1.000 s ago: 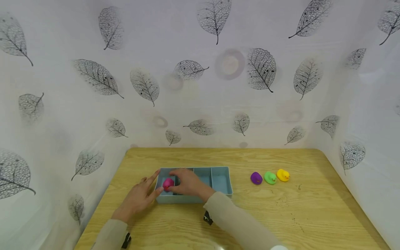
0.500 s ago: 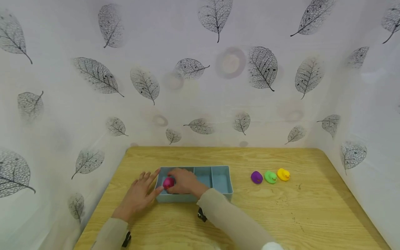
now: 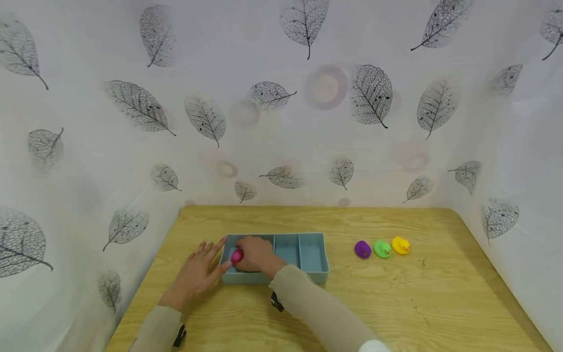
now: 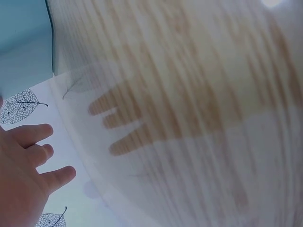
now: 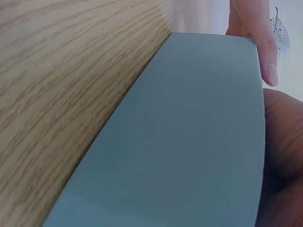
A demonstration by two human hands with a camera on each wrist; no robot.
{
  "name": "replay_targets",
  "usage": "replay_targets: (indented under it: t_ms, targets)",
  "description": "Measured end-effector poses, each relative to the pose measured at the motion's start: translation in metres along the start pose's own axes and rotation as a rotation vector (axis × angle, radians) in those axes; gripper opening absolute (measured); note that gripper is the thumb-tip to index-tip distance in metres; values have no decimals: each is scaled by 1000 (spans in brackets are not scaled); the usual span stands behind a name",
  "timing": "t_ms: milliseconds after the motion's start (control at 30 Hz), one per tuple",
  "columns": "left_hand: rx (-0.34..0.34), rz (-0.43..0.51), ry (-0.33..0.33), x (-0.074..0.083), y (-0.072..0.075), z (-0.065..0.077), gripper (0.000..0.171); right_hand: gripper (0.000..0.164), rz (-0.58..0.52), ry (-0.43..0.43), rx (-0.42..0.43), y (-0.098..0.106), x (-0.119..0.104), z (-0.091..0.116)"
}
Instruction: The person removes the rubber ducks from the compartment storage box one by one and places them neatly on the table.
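Note:
A pink rubber duck (image 3: 237,256) sits low in the leftmost compartment of a blue-grey divided tray (image 3: 246,278). My right hand (image 3: 256,254) reaches into the tray from the right, its curled fingers holding the duck's right side and partly covering it. In the right wrist view, the tray's near wall (image 5: 184,127) hides most of that hand's fingers. My left hand (image 3: 195,271) lies against the tray's left end, fingers spread and fairly straight, index fingertip at the far corner and thumb at the near one. Its other fingers (image 4: 59,178) stand apart in the left wrist view.
To the tray's right, a purple duck (image 3: 362,249), a green duck (image 3: 382,249) and a yellow duck (image 3: 400,245) stand in a row on the wooden table (image 3: 374,303). A leaf-patterned white curtain (image 3: 303,142) encloses the table's back and sides.
My right hand has shifted slightly left and its fingers have drawn in around the pink duck, which now shows less. The left hand stays in place at the tray.

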State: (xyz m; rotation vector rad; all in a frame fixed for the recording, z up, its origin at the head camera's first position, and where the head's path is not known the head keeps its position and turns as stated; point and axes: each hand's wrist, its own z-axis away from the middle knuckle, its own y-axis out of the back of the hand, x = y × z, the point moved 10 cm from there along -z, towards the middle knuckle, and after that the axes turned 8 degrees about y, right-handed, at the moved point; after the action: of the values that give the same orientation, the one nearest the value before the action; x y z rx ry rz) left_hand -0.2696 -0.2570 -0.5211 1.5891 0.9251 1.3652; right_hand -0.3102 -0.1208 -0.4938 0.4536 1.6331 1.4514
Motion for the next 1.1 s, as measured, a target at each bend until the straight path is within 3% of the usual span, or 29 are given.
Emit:
replay_targets:
  t_ms: [467,733,1100]
  targets:
    - [-9,15,5,-1,-2,1,70,48,77,-25,-18,-9,4,-10]
    - [-3,7,1,-1,-2,0,71,23,68,-26,-8,-10,3,-12]
    - [2,23,-7,1,-1,1,70,22,49,-45,-4,-9,3,-13]
